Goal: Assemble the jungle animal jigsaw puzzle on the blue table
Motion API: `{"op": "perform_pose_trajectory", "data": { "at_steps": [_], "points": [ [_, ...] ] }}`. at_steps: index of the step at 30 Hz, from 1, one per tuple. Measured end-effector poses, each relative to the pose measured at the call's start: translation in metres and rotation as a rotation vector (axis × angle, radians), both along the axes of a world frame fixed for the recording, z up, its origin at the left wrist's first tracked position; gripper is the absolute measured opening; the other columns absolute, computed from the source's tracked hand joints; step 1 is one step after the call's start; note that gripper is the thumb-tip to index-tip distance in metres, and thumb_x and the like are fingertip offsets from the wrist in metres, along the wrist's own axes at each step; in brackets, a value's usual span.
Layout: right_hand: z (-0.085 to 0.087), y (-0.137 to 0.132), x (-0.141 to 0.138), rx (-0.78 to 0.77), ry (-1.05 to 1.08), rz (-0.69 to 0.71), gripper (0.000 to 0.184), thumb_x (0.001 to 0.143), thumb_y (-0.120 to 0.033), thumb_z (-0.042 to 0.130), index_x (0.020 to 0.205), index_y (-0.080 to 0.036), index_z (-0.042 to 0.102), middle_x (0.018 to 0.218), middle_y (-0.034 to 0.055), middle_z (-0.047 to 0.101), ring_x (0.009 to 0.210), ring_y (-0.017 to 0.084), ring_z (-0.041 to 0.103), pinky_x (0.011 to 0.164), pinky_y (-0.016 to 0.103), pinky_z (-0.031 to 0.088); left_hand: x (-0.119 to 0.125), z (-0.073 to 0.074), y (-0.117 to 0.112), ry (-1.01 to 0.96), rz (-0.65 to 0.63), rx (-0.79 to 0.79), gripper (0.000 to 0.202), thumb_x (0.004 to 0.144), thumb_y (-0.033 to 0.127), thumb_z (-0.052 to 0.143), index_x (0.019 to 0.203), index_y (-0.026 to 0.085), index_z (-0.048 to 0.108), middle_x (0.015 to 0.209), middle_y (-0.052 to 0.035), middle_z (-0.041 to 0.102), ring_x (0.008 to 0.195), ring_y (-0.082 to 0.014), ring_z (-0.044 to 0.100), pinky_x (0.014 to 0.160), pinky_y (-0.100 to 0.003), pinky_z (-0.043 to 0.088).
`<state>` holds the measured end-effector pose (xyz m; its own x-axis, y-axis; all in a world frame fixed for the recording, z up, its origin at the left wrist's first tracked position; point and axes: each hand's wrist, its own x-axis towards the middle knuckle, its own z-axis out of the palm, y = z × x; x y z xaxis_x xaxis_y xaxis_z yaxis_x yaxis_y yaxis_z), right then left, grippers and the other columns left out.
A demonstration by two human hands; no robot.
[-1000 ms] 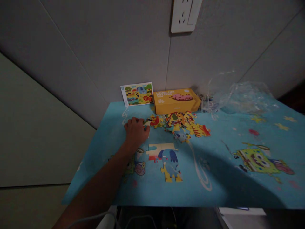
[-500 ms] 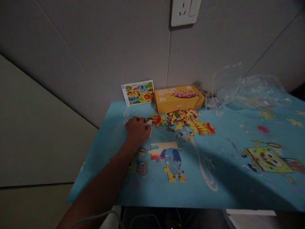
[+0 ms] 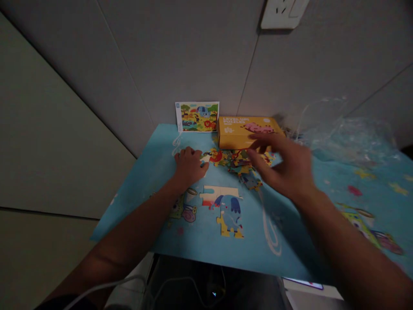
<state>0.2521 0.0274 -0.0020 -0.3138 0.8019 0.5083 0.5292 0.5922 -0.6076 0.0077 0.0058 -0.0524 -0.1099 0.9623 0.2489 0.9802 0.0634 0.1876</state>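
Observation:
My left hand rests on the left side of the loose puzzle pieces, fingers bent and thumb apart; a pale puzzle piece shows beside it, partly covered. Above the right part of the pile of puzzle pieces hovers my right hand, a little blurred, with a gap between thumb and fingers and nothing visible in it. Nearer to me lies a joined section of puzzle with a blue elephant and a pale upper strip.
A picture card leans against the wall beside a yellow puzzle box. Crumpled clear plastic lies at the back right. The blue table cover has printed cartoon figures. A wall socket is above.
My right hand has come into view from the right and is over the pile. My left hand stays at the pile's left side. The camera view has shifted and tilted.

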Motion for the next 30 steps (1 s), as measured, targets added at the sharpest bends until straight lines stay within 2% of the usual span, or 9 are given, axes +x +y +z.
{"op": "perform_pose_trajectory", "data": {
  "at_steps": [3,6,8,10,14,18,20,25,30],
  "points": [
    [-0.028,0.014,0.003,0.170,-0.303,0.024,0.029,0.090,-0.036,0.057,0.106,-0.016,0.072,0.095,0.0142,0.068,0.092,0.029,0.061,0.084,0.047,0.049,0.000,0.001,0.000,0.000,-0.021,-0.019,0.039,0.081,0.041,0.066,0.112,0.019,0.068,0.110,-0.0144,0.060,0.107,-0.0335,0.055,0.094,-0.049,0.039],
    [-0.052,0.028,0.008,0.217,-0.459,-0.069,0.045,0.087,-0.043,0.060,0.119,-0.013,0.069,0.116,0.0183,0.064,0.102,0.032,0.056,0.088,0.047,0.045,0.000,0.000,0.001,-0.001,-0.024,-0.016,0.038,0.081,0.039,0.065,0.113,0.019,0.068,0.110,-0.0142,0.060,0.107,-0.0332,0.055,0.092,-0.048,0.040],
    [-0.059,0.033,0.010,0.192,-0.490,-0.090,0.050,0.086,-0.048,0.062,0.122,-0.014,0.068,0.117,0.0173,0.065,0.104,0.033,0.054,0.091,0.048,0.042,0.000,-0.001,0.002,-0.002,-0.020,0.000,0.036,0.081,0.039,0.065,0.111,0.020,0.068,0.109,-0.0139,0.060,0.106,-0.0332,0.055,0.092,-0.048,0.041],
    [-0.059,0.034,0.011,0.151,-0.494,-0.096,0.049,0.086,-0.049,0.062,0.121,-0.016,0.069,0.117,0.0160,0.066,0.104,0.033,0.053,0.091,0.049,0.041,-0.001,-0.003,0.003,-0.004,-0.032,0.007,0.037,0.081,0.039,0.064,0.113,0.021,0.068,0.110,-0.0136,0.061,0.106,-0.0333,0.055,0.091,-0.047,0.042],
    [-0.056,0.035,0.013,0.114,-0.409,-0.104,0.033,0.092,-0.035,0.056,0.113,-0.018,0.074,0.109,0.0137,0.069,0.099,0.029,0.056,0.089,0.046,0.042,-0.003,-0.007,0.007,-0.044,-0.049,0.006,0.041,0.081,0.039,0.065,0.116,0.020,0.068,0.111,-0.0135,0.061,0.107,-0.0345,0.056,0.091,-0.048,0.044],
    [-0.053,0.035,0.019,0.127,-0.257,-0.213,0.032,0.092,-0.033,0.055,0.108,-0.016,0.077,0.092,0.0133,0.063,0.087,0.025,0.057,0.076,0.038,0.046,-0.007,-0.006,0.012,-0.161,-0.030,0.019,0.051,0.074,0.035,0.073,0.122,0.020,0.064,0.110,-0.0125,0.062,0.106,-0.0323,0.058,0.094,-0.047,0.046],
    [-0.051,0.033,0.020,0.105,-0.200,-0.208,0.034,0.093,-0.035,0.054,0.109,-0.015,0.076,0.081,0.0113,0.060,0.078,0.023,0.056,0.069,0.036,0.045,-0.009,-0.006,0.015,-0.252,-0.025,0.022,0.052,0.071,0.030,0.076,0.121,0.020,0.064,0.106,-0.0102,0.062,0.099,-0.0280,0.061,0.091,-0.044,0.049],
    [-0.046,0.017,0.011,0.131,-0.164,-0.048,0.030,0.094,-0.033,0.056,0.110,-0.018,0.076,0.073,0.0093,0.067,0.071,0.022,0.057,0.069,0.036,0.044,-0.020,-0.006,0.022,-0.456,-0.046,0.093,0.038,0.073,0.014,0.067,0.111,0.020,0.066,0.096,-0.0034,0.061,0.074,-0.0156,0.062,0.079,-0.034,0.054],
    [-0.048,-0.004,-0.012,0.138,-0.221,0.181,0.029,0.095,-0.027,0.055,0.116,-0.019,0.073,0.083,0.0083,0.074,0.078,0.022,0.058,0.072,0.036,0.047,-0.028,-0.002,0.023,-0.459,-0.031,0.135,0.034,0.074,0.009,0.059,0.106,0.018,0.068,0.098,-0.0044,0.060,0.071,-0.0143,0.061,0.080,-0.033,0.055]
  ]
}}
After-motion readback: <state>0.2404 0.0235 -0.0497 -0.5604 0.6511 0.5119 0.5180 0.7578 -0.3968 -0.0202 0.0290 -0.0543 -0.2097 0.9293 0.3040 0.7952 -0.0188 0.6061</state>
